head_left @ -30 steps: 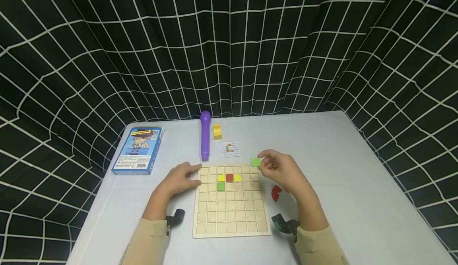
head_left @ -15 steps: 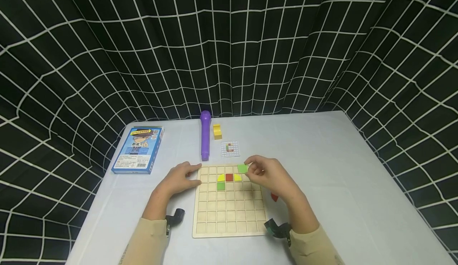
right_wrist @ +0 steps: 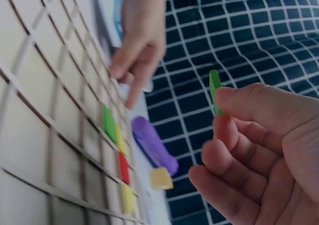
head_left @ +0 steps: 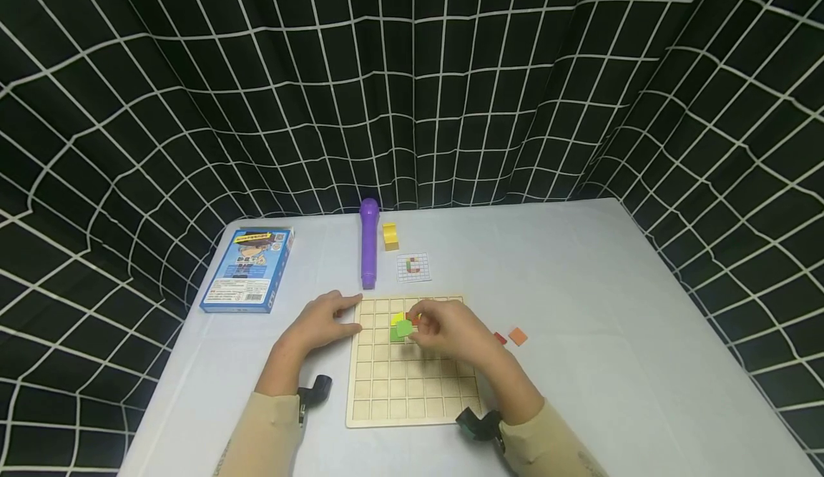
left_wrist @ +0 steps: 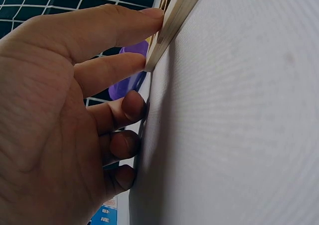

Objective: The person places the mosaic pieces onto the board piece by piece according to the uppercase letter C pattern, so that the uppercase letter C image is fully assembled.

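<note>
Behind white tabletop, gridded curtain

1. Over there, the square wooden grid board lies on the white cloth-covered table, before the person.
2. On it, a red square tile sits between two yellow tiles; a dark green square tile lies before the left one.
3. The left hand touches its left edge; the right hand holds a light green square tile over it.
4. Behind: a purple microphone-shaped stick, a yellow block to its right, a white gridded card before that.
5. Far left, a blue box.
6. Right, an orange square tile.
</note>
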Tool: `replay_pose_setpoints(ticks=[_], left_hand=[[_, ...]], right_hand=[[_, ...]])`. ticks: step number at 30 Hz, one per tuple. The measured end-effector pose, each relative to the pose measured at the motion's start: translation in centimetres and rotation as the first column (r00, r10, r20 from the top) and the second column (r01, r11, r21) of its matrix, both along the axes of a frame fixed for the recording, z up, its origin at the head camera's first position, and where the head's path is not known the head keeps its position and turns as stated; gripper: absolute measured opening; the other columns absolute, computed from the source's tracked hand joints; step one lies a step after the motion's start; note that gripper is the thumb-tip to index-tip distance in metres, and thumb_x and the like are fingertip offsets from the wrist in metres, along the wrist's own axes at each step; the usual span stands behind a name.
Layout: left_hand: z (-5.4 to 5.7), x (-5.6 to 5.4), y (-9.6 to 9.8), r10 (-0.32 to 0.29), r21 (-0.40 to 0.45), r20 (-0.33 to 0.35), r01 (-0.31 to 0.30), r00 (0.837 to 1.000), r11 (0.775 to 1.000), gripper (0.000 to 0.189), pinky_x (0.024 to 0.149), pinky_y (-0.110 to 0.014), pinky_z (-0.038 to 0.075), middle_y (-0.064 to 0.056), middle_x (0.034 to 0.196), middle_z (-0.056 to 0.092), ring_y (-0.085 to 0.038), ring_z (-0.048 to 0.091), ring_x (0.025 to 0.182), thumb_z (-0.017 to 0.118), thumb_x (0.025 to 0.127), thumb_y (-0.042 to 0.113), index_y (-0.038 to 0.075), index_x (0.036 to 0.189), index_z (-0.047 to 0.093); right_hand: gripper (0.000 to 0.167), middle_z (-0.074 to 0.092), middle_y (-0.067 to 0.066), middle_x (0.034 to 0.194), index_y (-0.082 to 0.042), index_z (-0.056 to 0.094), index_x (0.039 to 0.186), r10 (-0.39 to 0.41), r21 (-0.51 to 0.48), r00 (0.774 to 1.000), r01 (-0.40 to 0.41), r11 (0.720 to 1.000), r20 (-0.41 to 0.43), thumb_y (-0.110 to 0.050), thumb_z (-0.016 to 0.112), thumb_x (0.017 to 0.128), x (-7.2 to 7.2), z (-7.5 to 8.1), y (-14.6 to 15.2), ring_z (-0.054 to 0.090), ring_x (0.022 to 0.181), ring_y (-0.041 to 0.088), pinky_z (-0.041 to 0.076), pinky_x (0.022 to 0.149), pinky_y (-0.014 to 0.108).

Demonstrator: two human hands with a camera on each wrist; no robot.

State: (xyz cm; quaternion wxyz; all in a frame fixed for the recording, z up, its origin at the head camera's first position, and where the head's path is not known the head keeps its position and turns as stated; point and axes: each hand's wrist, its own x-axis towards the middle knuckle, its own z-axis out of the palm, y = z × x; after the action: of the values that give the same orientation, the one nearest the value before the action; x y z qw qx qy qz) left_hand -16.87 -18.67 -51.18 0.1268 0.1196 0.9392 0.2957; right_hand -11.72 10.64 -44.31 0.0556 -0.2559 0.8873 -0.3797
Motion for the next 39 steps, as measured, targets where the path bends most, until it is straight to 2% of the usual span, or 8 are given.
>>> replay_pose_setpoints(ticks=[6, 14, 19, 24, 33, 39], left_hand=[[0.0, 0.0, -0.1, -0.006, 0.012, -0.006, 0.007, 1.000, 1.000, 0.068, 0.070, -0.036, 0.039, 0.000, 0.088, 0.050, -0.016, 0.045, 0.079, 0.083, 0.084, 0.036, 0.021, 0.146, 0.060], [-0.1, 0.0, -0.2, -0.001, 0.012, -0.001, 0.001, 1.000, 1.000, 0.068, 0.070, -0.035, 0.039, 0.000, 0.088, 0.050, -0.016, 0.046, 0.080, 0.082, 0.085, 0.038, 0.022, 0.147, 0.060], [0.1, 0.0, -0.2, -0.003, 0.020, -0.009, 0.003, 1.000, 1.000, 0.067, 0.070, -0.036, 0.039, 0.000, 0.088, 0.050, -0.017, 0.045, 0.080, 0.083, 0.085, 0.037, 0.021, 0.146, 0.060], [0.2, 0.1, -0.1, -0.009, 0.027, -0.013, 0.010, 1.000, 1.000, 0.067, 0.070, -0.036, 0.038, 0.000, 0.087, 0.050, -0.017, 0.045, 0.080, 0.083, 0.084, 0.035, 0.020, 0.145, 0.061], [-0.1, 0.0, -0.1, -0.007, 0.017, -0.005, 0.007, 1.000, 1.000, 0.068, 0.071, -0.036, 0.038, 0.000, 0.087, 0.050, -0.016, 0.045, 0.080, 0.083, 0.084, 0.037, 0.022, 0.146, 0.060], [-0.1, 0.0, -0.2, -0.003, 0.007, -0.009, 0.003, 1.000, 1.000, 0.068, 0.072, -0.036, 0.040, 0.001, 0.089, 0.051, -0.017, 0.046, 0.081, 0.083, 0.084, 0.039, 0.022, 0.146, 0.060]], right_hand=[[0.020, 0.054, -0.012, 0.067, -0.016, 0.073, 0.104, -0.021, 0.076, 0.999, 0.017, 0.997, 0.049, -0.019, 0.079, 0.085, 0.2, -1.5, -1.5, 0.049, 0.061, 0.005, 0.042, 0.058, 0.027], [0.022, 0.049, -0.013, 0.059, -0.014, 0.075, 0.098, -0.043, 0.208, 0.999, 0.040, 0.977, 0.011, -0.025, 0.084, 0.081, 0.2, -3.7, -2.6, 0.044, 0.054, 0.002, 0.035, 0.051, 0.025], [0.022, 0.050, -0.011, 0.059, -0.015, 0.076, 0.097, -0.067, 0.261, 0.998, 0.060, 0.963, 0.019, -0.026, 0.084, 0.079, 0.4, -4.4, -2.8, 0.044, 0.054, 0.005, 0.036, 0.050, 0.027], [0.023, 0.050, -0.010, 0.061, -0.016, 0.076, 0.098, -0.078, 0.291, 0.997, 0.068, 0.954, 0.021, -0.027, 0.084, 0.079, 0.4, -4.6, -2.9, 0.045, 0.056, 0.006, 0.037, 0.052, 0.028], [0.008, 0.056, -0.015, 0.066, -0.020, 0.078, 0.086, -0.055, 0.294, 0.998, 0.064, 0.954, -0.039, -0.024, 0.084, 0.081, 0.5, -4.6, -3.1, 0.050, 0.062, 0.007, 0.042, 0.058, 0.028], [0.011, 0.053, -0.015, 0.062, -0.019, 0.078, 0.089, -0.054, 0.255, 0.997, 0.066, 0.965, -0.054, -0.024, 0.084, 0.081, 0.4, -3.8, -2.6, 0.048, 0.059, 0.006, 0.041, 0.056, 0.027]])
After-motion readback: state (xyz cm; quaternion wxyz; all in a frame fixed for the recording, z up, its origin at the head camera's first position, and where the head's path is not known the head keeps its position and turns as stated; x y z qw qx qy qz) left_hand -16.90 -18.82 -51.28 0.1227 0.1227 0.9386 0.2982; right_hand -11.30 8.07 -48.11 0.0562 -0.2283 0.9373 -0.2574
